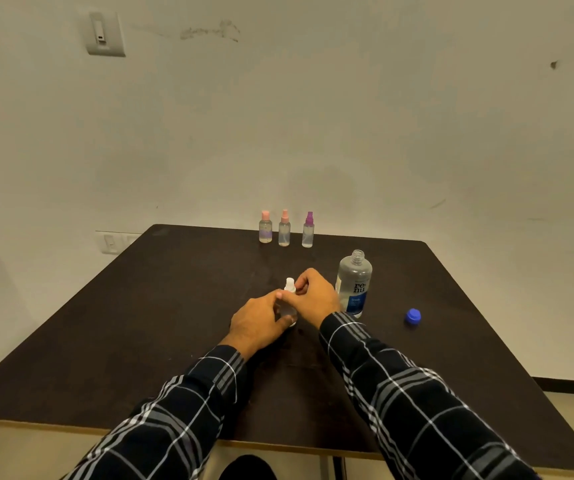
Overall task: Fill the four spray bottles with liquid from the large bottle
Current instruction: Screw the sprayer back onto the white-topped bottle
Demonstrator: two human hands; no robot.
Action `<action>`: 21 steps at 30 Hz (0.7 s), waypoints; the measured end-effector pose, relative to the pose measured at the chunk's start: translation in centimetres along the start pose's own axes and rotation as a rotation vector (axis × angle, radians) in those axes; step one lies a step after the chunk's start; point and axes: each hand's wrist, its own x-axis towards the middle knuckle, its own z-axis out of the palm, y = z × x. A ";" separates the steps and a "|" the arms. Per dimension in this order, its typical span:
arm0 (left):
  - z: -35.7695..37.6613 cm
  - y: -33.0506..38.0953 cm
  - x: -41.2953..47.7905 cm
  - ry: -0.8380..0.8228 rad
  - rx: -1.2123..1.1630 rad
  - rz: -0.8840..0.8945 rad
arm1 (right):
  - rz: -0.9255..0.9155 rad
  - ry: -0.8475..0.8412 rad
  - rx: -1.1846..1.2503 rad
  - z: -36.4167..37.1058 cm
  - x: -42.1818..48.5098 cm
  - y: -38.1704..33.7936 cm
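Observation:
A small clear spray bottle with a white top (289, 289) stands upright on the dark table (140, 323), mid-table. My left hand (257, 323) grips its body. My right hand (313, 296) pinches the white spray head. Just right of my hands stands the large clear bottle (354, 282) with a blue label, its neck uncapped. Its blue cap (412, 317) lies on the table further right. At the far edge stand three small spray bottles in a row: two with pink tops (265, 227) (284, 229) and one with a purple top (308, 230). All three hold clear liquid.
The table's far edge meets a pale wall. A wall switch (105, 34) sits high on the left and sockets (112, 242) low by the table's left corner. The table's near edge runs under my plaid sleeves.

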 end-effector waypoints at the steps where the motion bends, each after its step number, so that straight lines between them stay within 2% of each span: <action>1: 0.0 0.0 0.0 0.004 0.002 0.006 | 0.000 -0.052 0.053 -0.3 0.0 0.2; 3: 0.1 0.0 0.1 0.009 0.004 0.019 | -0.054 -0.199 0.090 -1.2 0.2 0.7; 5: 0.0 0.1 0.1 0.008 0.016 0.028 | -0.124 -0.271 0.070 -1.9 0.5 1.1; 7: 0.0 0.1 0.0 0.008 0.014 0.030 | -0.120 -0.245 0.079 -1.8 0.6 1.2; 12: 0.1 0.1 -0.1 0.009 -0.011 0.011 | -0.004 0.005 -0.006 0.2 0.2 0.5; 14: 0.0 0.1 -0.1 0.011 0.000 0.006 | 0.004 -0.032 0.034 0.2 0.3 0.7; 18: 0.1 0.1 0.1 0.010 0.014 0.026 | -0.101 -0.241 0.033 -1.4 0.7 1.4; 21: 0.1 0.1 0.1 0.021 0.025 0.025 | -0.100 -0.193 0.024 -1.3 0.8 1.2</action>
